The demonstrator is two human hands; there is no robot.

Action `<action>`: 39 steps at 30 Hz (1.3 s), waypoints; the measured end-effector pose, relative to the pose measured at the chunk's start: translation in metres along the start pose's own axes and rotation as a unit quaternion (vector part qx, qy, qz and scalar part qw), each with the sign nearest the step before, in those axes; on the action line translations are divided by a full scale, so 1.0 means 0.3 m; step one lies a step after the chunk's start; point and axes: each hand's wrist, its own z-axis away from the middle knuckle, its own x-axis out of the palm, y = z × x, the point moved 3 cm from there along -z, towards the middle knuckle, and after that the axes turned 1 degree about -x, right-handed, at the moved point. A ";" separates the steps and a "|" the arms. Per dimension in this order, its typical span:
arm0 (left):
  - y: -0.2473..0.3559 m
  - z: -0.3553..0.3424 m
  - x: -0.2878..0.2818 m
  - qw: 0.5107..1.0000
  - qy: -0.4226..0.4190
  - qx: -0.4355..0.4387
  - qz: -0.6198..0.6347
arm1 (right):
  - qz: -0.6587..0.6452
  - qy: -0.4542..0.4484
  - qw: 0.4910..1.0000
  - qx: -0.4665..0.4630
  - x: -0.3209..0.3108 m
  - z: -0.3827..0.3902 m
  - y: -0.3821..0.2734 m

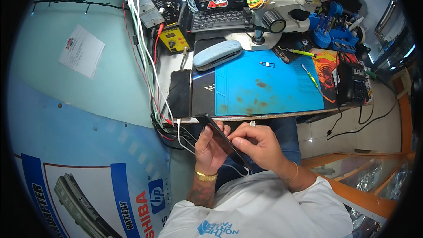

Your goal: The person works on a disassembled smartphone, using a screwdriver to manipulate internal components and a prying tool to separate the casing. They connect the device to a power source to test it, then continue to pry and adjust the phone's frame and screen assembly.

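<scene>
A dark, slim phone (225, 144) is tilted steeply in front of my body, just off the near edge of the bench. My left hand (208, 152) grips it from the left, thumb along one face. At its right edge is my right hand (263, 146), thumb and forefinger pinched together against or very near the phone; whatever lies between those fingertips is hidden. A white cable (241, 172) reaches the phone's lower end. Another phone (180, 92), screen dark, lies on the bench to the left, a white plug at its near end.
A blue work mat (269, 83) holds a small metal part (267, 65) and a yellow-green tool (310, 77). Behind it stand a microscope (275, 20) and a keyboard (220, 20). A glasses case (218, 55), yellow-black power supply (175, 39) and hanging cables are left; a black soldering station (352, 86) is right.
</scene>
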 end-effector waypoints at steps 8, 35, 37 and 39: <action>-0.055 -0.001 -0.013 0.998 -0.003 -0.040 0.044 | -0.119 -0.001 0.989 0.092 -0.015 0.010 0.028; -0.087 0.000 -0.050 0.991 0.053 -0.080 0.089 | -0.106 0.026 0.986 0.130 -0.025 0.012 0.068; -0.088 0.004 -0.058 0.992 0.058 -0.071 0.088 | -0.108 0.027 0.984 0.137 -0.024 0.012 0.067; -0.084 0.004 -0.055 0.992 0.064 -0.062 0.087 | -0.111 0.028 0.983 0.144 -0.026 0.009 0.063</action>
